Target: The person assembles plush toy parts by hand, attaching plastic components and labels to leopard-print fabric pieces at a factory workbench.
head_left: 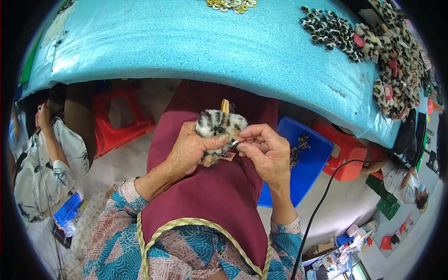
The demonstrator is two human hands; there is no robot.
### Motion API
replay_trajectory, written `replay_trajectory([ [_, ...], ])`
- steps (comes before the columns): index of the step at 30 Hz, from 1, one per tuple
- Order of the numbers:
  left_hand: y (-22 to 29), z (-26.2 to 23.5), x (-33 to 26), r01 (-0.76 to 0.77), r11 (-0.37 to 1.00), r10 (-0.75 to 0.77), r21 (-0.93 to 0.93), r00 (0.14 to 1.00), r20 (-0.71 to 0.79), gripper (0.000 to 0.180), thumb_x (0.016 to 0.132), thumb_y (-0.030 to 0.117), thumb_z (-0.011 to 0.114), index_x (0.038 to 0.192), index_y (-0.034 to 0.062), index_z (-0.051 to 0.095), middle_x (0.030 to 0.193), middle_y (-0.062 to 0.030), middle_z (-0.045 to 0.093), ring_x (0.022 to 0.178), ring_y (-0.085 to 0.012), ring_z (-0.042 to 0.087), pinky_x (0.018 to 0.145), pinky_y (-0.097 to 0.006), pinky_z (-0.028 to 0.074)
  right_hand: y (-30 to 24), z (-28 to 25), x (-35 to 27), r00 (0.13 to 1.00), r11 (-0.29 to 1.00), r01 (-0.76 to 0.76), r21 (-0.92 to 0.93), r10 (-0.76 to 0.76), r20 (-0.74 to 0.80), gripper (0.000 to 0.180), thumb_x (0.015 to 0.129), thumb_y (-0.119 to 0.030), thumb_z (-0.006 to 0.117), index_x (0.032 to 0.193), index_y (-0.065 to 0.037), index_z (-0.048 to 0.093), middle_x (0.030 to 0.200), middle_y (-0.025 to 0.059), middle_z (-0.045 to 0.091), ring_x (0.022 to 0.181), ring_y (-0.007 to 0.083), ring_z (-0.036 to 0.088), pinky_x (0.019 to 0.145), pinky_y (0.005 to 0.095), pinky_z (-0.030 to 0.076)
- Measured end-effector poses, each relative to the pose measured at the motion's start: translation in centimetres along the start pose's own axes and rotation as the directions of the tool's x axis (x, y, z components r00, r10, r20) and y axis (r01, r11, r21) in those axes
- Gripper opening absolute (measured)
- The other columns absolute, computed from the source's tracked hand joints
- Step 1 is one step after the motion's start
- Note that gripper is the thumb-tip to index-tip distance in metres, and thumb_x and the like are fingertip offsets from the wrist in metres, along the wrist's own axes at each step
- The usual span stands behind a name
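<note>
A small plush toy [215,120] in white, black and tan fur rests over my lap, on a maroon apron [200,196]. My left hand [184,147] is closed around its left side, thumb pressed across the front. A dark eye shows on the toy's face. Between the thumb and fingers of my right hand [267,150] is a small black-and-white plastic toy eye [235,143], held against the toy's right side. Above the toy sticks up a yellow ribbon loop [225,105]; a pinkish tag [228,157] hangs below. The toy's back is hidden.
A blue-covered table [186,51] spans the front, bearing pale washers [232,4], black-and-white pieces [330,31] and heaped plush toys [396,70]. Right of my lap sits a blue bin [305,175] with spotted plush inside; a black cable [322,198] passes nearby. Red stools [122,122] and other people flank me.
</note>
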State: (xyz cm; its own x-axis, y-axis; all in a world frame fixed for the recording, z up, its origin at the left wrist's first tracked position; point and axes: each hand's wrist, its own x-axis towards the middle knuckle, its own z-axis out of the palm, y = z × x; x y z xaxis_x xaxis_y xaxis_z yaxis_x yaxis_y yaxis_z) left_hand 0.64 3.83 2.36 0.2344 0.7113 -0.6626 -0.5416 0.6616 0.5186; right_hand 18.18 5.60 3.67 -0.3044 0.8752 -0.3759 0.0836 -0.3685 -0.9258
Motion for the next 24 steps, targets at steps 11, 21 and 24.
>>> replay_trajectory([
  [11,0.3,-0.2,-0.1,-0.015,0.976,0.018,0.217,1.000,-0.011,0.023,0.073,0.002,0.069,0.095,-0.0012,0.063,0.079,-0.0076,0.064,0.067,-0.0124,0.061,0.055,-0.025,0.049,0.3,0.5,-0.2,1.000,1.000,-0.010,-0.009,0.010,-0.028,0.016,0.076,0.008,0.061,0.091,0.005,0.055,0.080,0.0086,0.062,0.070,0.0097,0.059,0.063,0.0201,0.050],
  [21,-1.4,-2.4,-0.8,-0.260,0.690,0.258,0.676,0.960,0.107,0.039,0.054,0.009,0.082,0.090,0.0036,0.067,0.073,-0.0028,0.057,0.062,-0.0106,0.053,0.055,-0.028,0.043,3.7,2.7,-2.1,0.990,0.999,0.025,0.029,-0.021,-0.142,0.006,0.072,0.008,0.060,0.075,0.003,0.060,0.074,0.0059,0.064,0.068,0.0084,0.060,0.061,0.0210,0.049],
  [24,-0.8,-2.6,-1.4,-0.302,0.527,0.253,0.795,0.948,0.192,0.038,0.055,0.011,0.082,0.089,0.0027,0.066,0.074,-0.0037,0.057,0.064,-0.0131,0.054,0.057,-0.029,0.043,3.9,3.1,-2.8,0.992,0.997,-0.057,0.045,0.062,-0.109,0.006,0.073,0.008,0.060,0.076,0.003,0.061,0.074,0.0061,0.065,0.069,0.0087,0.060,0.062,0.0210,0.050],
])
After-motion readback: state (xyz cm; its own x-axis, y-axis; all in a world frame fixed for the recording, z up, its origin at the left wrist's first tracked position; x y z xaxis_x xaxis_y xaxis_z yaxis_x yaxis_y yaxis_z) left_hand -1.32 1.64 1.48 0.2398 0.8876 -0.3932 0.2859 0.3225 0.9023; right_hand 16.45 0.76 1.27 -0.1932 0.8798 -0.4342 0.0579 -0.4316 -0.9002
